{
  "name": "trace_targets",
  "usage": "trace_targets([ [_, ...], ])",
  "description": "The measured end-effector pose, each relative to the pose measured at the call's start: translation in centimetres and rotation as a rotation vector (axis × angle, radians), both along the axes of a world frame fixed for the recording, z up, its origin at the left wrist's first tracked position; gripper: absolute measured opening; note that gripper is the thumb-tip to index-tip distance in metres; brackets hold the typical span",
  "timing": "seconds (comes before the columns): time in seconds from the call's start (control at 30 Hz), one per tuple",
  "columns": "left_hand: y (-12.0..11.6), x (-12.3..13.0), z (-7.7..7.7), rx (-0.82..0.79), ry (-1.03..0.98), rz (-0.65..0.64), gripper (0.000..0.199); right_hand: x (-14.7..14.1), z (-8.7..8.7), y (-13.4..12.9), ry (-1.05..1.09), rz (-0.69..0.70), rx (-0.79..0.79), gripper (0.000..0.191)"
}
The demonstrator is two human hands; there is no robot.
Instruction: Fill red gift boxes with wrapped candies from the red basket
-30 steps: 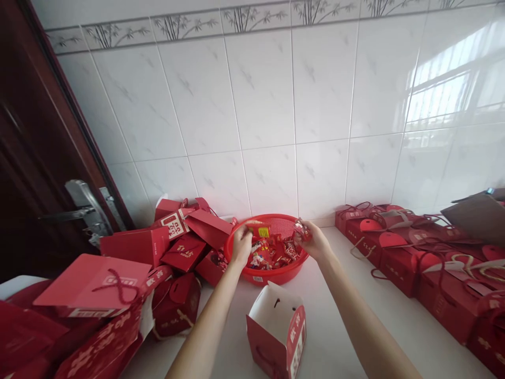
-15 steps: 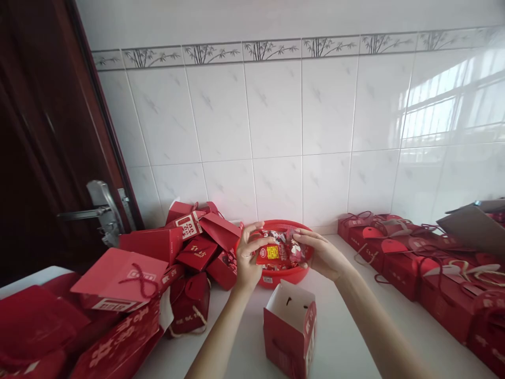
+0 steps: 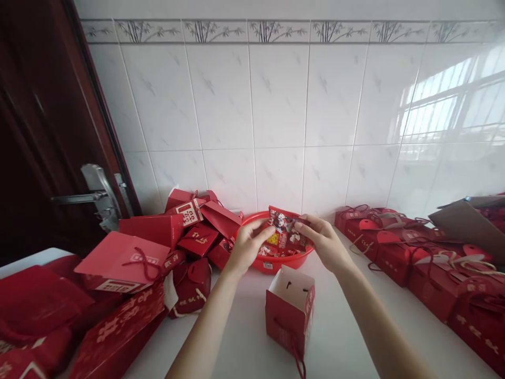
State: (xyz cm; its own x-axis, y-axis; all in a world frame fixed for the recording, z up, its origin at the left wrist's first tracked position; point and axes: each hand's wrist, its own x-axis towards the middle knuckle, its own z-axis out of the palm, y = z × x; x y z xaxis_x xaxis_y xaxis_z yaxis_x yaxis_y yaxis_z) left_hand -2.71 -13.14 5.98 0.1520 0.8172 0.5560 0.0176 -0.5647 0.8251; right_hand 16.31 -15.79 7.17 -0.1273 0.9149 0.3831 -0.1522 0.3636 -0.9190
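Over a red plastic basket, both hands are closed on small red snack packets. My left hand pinches the left end of a red snack packet printed with cartoon figures. My right hand grips at its right end, where a darker red wrapper also shows; whether these are separate packets I cannot tell. Packets with yellow characters appear just beneath, partly hidden by the fingers. In front of the basket stands a red gift box, upright with its top open, a red cord hanging from its front.
Red gift boxes lie heaped on the left, some tilted. Along the right stand rows of closed red boxes with cord handles. An open brown carton is at far right. Behind are a tiled wall and dark door.
A packet with cartoon figures now stands raised between my hands, where the packet with yellow characters was held face-up before. The camera view has shifted slightly.
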Motion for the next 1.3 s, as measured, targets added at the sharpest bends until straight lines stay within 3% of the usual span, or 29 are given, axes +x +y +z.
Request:
trace_targets([
  [0.13,-0.9,-1.5,1.4,0.002,-0.071,0.107,0.035,1.3,0.9,-1.4,-0.265,0.03,0.036,0.029],
  [0.3,-1.2,-2.9,2.1,0.022,-0.11,0.153,0.026,1.4,0.8,-2.0,-0.679,0.213,0.03,0.023],
  [0.43,-1.7,-2.6,2.2,0.026,-0.061,0.164,0.026,0.6,0.0,-1.3,-0.861,0.081,0.123,0.027],
  [0.53,-2.0,-2.2,2.3,0.009,-0.025,0.147,0.029,0.3,-0.2,-1.0,-0.812,0.021,0.131,0.022],
  [0.67,-1.9,-2.1,2.2,0.003,0.0,0.156,0.03,-0.1,-0.3,-1.3,-0.774,0.16,0.047,0.013],
  [0.73,-1.8,-2.2,2.2,0.001,0.004,0.165,0.03,-0.2,-0.3,-1.3,-0.803,0.215,0.083,0.014],
  [0.87,-1.9,-2.2,2.1,-0.009,0.027,0.115,0.034,0.2,-0.1,-1.0,-0.618,0.112,0.188,0.013],
  [1.0,-2.4,-2.0,2.2,-0.046,0.136,-0.059,0.041,1.3,0.7,-1.5,-0.329,0.01,0.183,0.032],
  [1.13,-2.8,-1.4,2.1,-0.055,0.309,-0.202,0.039,1.8,1.0,-1.8,-0.314,-0.006,0.122,0.056],
  [1.2,-2.9,-1.0,1.9,-0.077,0.385,-0.242,0.039,1.9,0.9,-1.6,-0.345,0.0,0.135,0.051],
  [1.3,-2.9,-0.6,1.6,-0.097,0.45,-0.231,0.051,2.1,0.8,-1.2,-0.394,0.048,0.18,0.027],
])
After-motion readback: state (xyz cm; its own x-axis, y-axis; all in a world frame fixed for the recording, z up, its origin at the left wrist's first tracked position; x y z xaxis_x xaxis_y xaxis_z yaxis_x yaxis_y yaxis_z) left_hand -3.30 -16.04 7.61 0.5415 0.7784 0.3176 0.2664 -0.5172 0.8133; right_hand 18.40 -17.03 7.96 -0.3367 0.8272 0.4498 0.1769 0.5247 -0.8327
